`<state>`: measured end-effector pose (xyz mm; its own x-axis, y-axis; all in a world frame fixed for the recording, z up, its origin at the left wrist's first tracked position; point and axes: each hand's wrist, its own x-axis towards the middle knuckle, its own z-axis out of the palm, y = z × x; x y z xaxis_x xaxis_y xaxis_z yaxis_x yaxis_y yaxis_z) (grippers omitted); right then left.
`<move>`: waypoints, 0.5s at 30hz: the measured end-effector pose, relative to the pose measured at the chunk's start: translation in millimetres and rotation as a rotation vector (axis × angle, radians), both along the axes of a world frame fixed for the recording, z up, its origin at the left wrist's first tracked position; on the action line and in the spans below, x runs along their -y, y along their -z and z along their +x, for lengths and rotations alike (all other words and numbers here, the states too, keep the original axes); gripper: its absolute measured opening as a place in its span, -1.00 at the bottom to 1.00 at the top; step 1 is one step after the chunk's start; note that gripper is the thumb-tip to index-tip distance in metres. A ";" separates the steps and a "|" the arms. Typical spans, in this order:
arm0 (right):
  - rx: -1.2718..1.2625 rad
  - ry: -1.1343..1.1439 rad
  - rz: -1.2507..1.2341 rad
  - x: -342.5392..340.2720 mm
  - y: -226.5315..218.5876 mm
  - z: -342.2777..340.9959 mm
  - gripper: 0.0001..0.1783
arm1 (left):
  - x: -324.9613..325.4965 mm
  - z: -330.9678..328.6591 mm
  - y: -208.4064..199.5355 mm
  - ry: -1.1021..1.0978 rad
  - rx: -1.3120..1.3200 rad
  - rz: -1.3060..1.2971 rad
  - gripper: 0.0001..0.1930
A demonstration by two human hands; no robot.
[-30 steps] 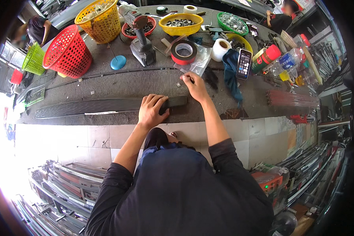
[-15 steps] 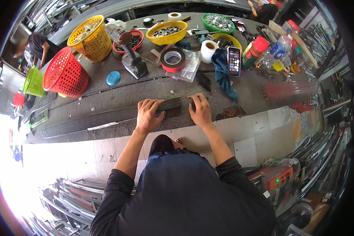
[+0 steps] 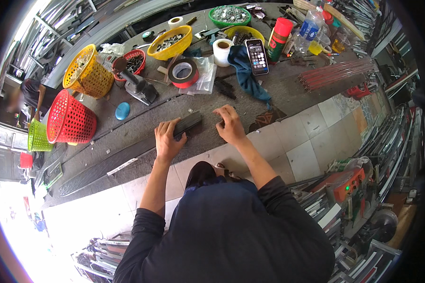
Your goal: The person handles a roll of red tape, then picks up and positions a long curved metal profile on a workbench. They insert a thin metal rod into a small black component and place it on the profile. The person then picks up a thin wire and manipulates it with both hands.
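Note:
A long bundle of thin dark strips [image 3: 191,122] lies along the front of the workbench, a white label [image 3: 122,166] on its left part. Across the bundle, near its right end, my left hand [image 3: 169,141] is closed, fingertips over the far edge and thumb on the near side. My right hand [image 3: 231,126] rests just past that end, apart from the strips. Its fingers are curled with a gap to the thumb, and nothing shows between them.
Behind my hands lie a tape roll [image 3: 183,75], a cordless tool [image 3: 139,87], a blue disc [image 3: 123,111], a blue cloth [image 3: 246,78] and a phone [image 3: 257,56]. A red basket [image 3: 71,118] stands left. Thin red rods [image 3: 333,74] lie right. A person [image 3: 33,96] is at far left.
My view has turned, so the bench now slants up to the right. Both hands keep about the same places by the bundle's right end.

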<state>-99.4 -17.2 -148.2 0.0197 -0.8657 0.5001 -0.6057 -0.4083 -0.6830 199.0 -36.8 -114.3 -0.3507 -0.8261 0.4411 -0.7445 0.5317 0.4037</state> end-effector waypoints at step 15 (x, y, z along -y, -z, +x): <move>0.015 -0.059 -0.114 -13.5 -14.8 31.3 -0.50 | -18.8 -13.5 13.4 -0.187 0.015 -0.096 -0.30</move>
<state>-68.0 -3.6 -133.3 0.0611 -0.8009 0.5956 -0.5683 -0.5185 -0.6389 185.4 -18.0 -127.6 -0.2024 -0.8317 0.5170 -0.8394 0.4193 0.3458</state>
